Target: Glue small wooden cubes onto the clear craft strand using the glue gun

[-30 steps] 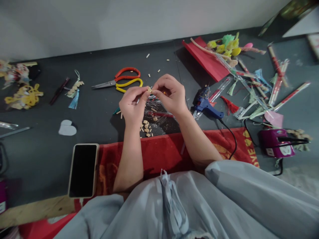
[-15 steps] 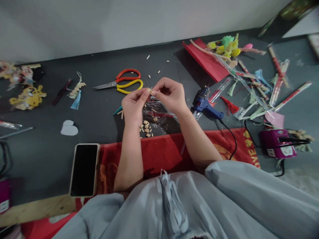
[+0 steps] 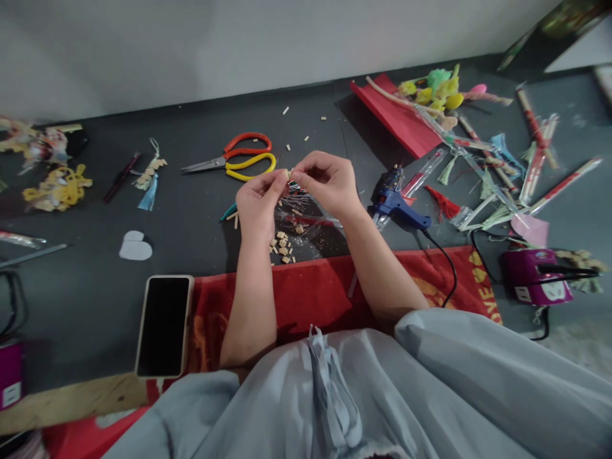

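My left hand [image 3: 258,201] pinches a small pale wooden piece [image 3: 289,173] between thumb and index finger. My right hand [image 3: 329,182] meets it from the other side, its thumb and finger closed on a thin metal pin at that piece; the fingertips hide most of it. Beneath both hands lies a bunch of thin metal pins [image 3: 297,200] on clear plastic. Small tan wooden bits [image 3: 283,245] are heaped just below, by my left wrist. Scissors [image 3: 239,158] with one orange and one yellow handle rest open beyond my left hand.
A blue glue gun [image 3: 394,203] with a black cord lies right of my right hand. A red envelope [image 3: 399,118], tassels and wrapped sticks crowd the right side. On the left are a phone [image 3: 164,326], a white paper heart [image 3: 136,246] and a tasselled charm [image 3: 150,175]. A red towel [image 3: 310,293] covers the front edge.
Both hands stay pinched together at nearly the same spot, with only slight finger movement. The whole view has shifted a few pixels.
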Motion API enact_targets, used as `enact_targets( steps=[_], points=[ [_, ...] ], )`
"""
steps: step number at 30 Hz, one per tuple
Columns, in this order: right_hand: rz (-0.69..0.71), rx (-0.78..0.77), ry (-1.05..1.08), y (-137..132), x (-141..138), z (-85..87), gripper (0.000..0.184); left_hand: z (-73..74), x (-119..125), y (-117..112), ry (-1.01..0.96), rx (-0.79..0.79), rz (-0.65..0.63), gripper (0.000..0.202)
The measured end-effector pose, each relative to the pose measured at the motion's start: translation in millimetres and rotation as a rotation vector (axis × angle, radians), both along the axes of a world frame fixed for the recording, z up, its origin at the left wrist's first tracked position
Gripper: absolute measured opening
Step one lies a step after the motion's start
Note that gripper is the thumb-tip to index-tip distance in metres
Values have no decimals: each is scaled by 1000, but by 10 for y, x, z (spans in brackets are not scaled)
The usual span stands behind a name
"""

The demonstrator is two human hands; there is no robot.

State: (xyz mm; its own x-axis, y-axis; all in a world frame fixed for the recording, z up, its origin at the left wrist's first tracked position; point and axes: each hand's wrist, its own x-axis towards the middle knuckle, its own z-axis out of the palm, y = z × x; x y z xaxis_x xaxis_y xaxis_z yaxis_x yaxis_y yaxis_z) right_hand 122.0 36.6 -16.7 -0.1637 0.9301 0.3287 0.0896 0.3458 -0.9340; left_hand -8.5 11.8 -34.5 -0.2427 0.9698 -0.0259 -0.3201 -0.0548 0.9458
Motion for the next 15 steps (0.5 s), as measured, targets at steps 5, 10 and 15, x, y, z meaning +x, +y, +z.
enact_targets(
  steps=[5,10,15],
  points=[
    [-17,51,-8,-23,-20,20,21,34,3,-24,168,146,97,25],
    [-25,161,1,-53,-47,53,25,82,-5,-45,279,304,152,16],
    [-45,240,11,-78,-76,65,26,102,-12,-58,338,387,173,12]
  ],
)
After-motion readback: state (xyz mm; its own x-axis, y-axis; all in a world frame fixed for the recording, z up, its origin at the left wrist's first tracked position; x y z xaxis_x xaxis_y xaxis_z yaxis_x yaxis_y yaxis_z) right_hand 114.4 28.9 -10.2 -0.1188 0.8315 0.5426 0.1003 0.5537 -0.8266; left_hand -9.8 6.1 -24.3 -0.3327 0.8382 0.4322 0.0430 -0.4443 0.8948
